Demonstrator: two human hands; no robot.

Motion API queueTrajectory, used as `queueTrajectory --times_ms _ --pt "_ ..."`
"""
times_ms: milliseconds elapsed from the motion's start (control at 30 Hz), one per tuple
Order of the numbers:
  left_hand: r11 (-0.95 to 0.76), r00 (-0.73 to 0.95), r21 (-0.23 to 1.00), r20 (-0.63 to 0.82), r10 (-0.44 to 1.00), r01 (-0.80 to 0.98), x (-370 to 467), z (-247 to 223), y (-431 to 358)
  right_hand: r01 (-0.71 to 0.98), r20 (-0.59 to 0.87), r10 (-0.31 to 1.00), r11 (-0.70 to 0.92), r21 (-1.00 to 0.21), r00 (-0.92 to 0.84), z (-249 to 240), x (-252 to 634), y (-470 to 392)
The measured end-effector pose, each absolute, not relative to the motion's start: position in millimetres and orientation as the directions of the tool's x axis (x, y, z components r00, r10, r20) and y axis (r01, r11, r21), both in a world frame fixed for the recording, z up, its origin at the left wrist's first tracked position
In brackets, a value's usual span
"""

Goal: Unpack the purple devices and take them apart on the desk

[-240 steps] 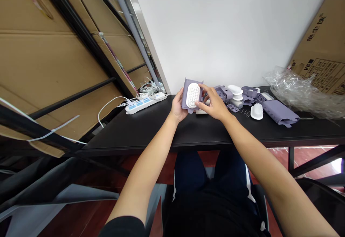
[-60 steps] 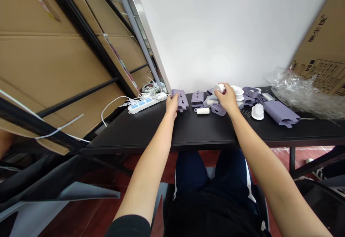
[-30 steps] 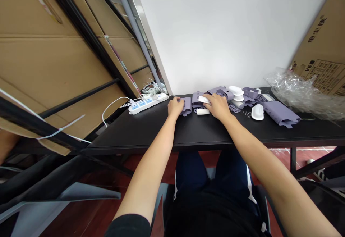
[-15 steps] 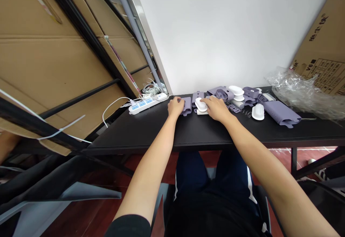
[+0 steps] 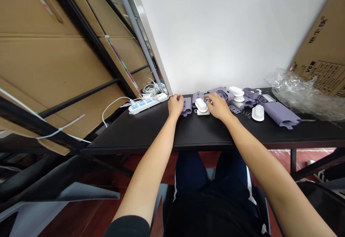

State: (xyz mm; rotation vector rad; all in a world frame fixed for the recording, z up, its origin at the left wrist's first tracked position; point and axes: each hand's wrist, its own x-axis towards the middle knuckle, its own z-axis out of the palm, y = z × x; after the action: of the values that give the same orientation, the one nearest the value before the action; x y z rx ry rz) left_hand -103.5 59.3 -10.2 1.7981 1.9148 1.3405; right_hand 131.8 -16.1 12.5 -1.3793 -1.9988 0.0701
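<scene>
On the black table, my left hand (image 5: 176, 105) is closed at the left side of a purple perforated sleeve (image 5: 187, 106); its fingertips are curled at the edge of that part. My right hand (image 5: 217, 106) is just right of a white oval cap (image 5: 201, 105), with thumb and forefinger bent close together. Something small and pale shows by those fingertips, too small to name. The white cap rests over a white cylindrical piece (image 5: 203, 113). Behind it is another purple part (image 5: 197, 97).
To the right lie stacked white caps (image 5: 237, 92), a single white cap (image 5: 258, 112), a large purple sleeve (image 5: 281, 114) and springs. Clear plastic wrap (image 5: 302, 89) and a carton (image 5: 323, 50) are beyond. A white power strip (image 5: 145, 104) sits on the left.
My right hand has come off the white oval cap and moved slightly right and back. The cap stays near the same spot. My left hand has barely shifted.
</scene>
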Motion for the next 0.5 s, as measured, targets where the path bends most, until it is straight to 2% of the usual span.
queueTrajectory --times_ms 100,200,267,500 --pt "-0.179 -0.162 0.660 0.422 0.892 0.730 -99.8 -8.2 54.0 0.772 0.516 0.840 0.437 -0.462 -0.167 13.2 132.3 -16.2" --pt "-0.227 -0.013 0.480 0.447 0.894 0.847 -96.5 -7.7 48.1 0.756 0.506 0.846 0.439 -0.485 -0.167 12.2 132.6 -16.0" --pt "-0.253 0.051 0.404 0.448 0.892 0.879 -95.0 -7.5 45.5 0.750 0.503 0.847 0.443 -0.492 -0.170 11.2 132.2 -15.1" --pt "-0.302 0.113 0.454 0.398 0.910 0.838 -95.7 -9.0 47.5 0.684 0.627 0.771 0.520 -0.512 -0.117 20.0 133.6 -29.0"
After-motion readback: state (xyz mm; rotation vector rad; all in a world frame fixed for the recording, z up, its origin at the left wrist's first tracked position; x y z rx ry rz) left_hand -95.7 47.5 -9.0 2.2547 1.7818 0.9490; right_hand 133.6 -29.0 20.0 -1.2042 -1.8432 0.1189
